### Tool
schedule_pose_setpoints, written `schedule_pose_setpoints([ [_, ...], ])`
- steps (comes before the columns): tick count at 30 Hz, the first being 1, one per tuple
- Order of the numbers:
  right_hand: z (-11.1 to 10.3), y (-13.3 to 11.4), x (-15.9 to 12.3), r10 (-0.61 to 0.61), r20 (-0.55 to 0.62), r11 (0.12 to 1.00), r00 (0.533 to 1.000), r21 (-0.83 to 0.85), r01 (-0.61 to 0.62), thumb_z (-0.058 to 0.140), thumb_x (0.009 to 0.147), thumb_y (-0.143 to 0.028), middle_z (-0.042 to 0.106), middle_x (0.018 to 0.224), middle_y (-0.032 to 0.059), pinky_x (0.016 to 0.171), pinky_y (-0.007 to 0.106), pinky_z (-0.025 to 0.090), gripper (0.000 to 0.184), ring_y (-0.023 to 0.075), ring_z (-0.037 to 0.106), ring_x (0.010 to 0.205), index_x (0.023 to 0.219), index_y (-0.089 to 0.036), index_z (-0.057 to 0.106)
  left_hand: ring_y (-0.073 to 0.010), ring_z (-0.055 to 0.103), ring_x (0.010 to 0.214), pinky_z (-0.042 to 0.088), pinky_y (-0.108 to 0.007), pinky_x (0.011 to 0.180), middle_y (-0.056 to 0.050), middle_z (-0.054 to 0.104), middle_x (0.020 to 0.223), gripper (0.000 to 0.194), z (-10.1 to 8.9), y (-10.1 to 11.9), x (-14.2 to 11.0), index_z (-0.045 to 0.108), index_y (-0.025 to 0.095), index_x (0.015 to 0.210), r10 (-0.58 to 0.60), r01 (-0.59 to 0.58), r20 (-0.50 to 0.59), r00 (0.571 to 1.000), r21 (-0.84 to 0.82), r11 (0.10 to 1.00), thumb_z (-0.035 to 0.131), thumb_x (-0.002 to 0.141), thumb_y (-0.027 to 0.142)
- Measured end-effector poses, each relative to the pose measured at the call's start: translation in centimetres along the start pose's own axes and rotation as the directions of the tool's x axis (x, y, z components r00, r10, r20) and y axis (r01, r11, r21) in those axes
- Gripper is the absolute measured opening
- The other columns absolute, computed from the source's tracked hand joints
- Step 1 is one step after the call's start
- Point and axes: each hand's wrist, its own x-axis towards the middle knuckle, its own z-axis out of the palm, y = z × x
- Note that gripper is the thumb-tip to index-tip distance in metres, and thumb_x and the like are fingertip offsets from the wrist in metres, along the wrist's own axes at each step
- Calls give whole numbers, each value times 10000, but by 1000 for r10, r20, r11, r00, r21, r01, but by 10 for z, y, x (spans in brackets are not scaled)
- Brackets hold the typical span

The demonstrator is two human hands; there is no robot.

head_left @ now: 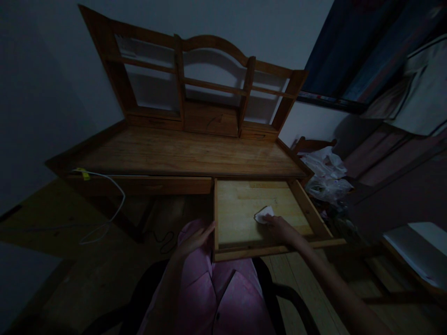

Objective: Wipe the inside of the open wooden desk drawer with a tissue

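A wooden desk (181, 153) with a shelf hutch stands against the wall. Its right drawer (240, 209) is pulled out, showing a pale bare bottom. My right hand (281, 229) rests inside the drawer, fingers pressed on a small white cloth or tissue (263, 215). My left hand (195, 239) is at the drawer's left side wall, fingers stretched out and touching its outer face, holding nothing. I sit on a dark chair with pink trousers (216, 293) in view.
A white cable (111, 204) with a yellow tag hangs from the desk's left front edge to the floor. White plastic bags (326, 174) lie on a chair right of the desk. A low table with a white sheet (419, 251) stands at far right.
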Motion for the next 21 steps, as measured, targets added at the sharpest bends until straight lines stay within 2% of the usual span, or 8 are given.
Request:
schedule_pose_setpoints([
  [3, 6, -7, 16, -46, 5, 999, 999, -24, 47, 466, 868, -72, 485, 1502, 214, 1178, 411, 368, 582, 315, 503, 1397, 1437, -45, 584, -233, 677, 1132, 425, -303, 1110, -60, 760, 1058, 746, 0, 5, -2, 734, 200, 1245, 2, 2, 46, 999, -67, 998, 317, 966, 752],
  [7, 13, -27, 35, -129, 51, 991, 990, -41, 131, 487, 845, -60, 368, 1559, 256, 1207, 463, 319, 638, 336, 347, 1491, 1480, -20, 520, -230, 538, 1375, 323, -305, 1207, -48, 724, 1240, 723, 0, 7, -2, 714, 228, 1308, 19, -17, 26, 999, -63, 998, 344, 961, 743],
  [11, 18, -44, 43, -233, 66, 970, 970, -54, 237, 499, 818, -48, 271, 1581, 302, 1212, 527, 293, 713, 370, 261, 1514, 1522, 41, 428, -217, 550, 1363, 321, -310, 1213, -46, 738, 1198, 713, 0, 5, -2, 716, 221, 1305, 52, -49, 32, 998, -79, 996, 336, 976, 726],
  [14, 17, -48, 41, -272, 47, 962, 961, -27, 273, 492, 827, -53, 305, 1570, 303, 1216, 536, 288, 674, 377, 296, 1506, 1494, 41, 471, -231, 599, 1295, 374, -311, 1179, -49, 747, 1169, 741, 0, 7, -4, 730, 211, 1281, 47, -44, 38, 998, -85, 995, 331, 964, 748],
  [17, 7, -45, 32, -293, 89, 956, 952, 11, 293, 454, 879, -92, 388, 1555, 274, 1204, 468, 327, 583, 351, 421, 1454, 1446, 12, 541, -232, 642, 1225, 418, -321, 1145, -52, 759, 1124, 761, -1, 13, -7, 740, 209, 1260, -12, 12, 37, 999, -16, 1000, 298, 963, 753],
  [21, -8, -35, 12, -267, 119, 964, 956, 35, 265, 493, 897, -160, 614, 1388, 184, 1065, 390, 458, 528, 290, 638, 1198, 1415, -113, 589, -183, 556, 1354, 316, -278, 1214, -19, 715, 1270, 725, -3, 21, -13, 709, 230, 1302, 36, -35, -1, 999, 83, 996, 254, 992, 701],
])
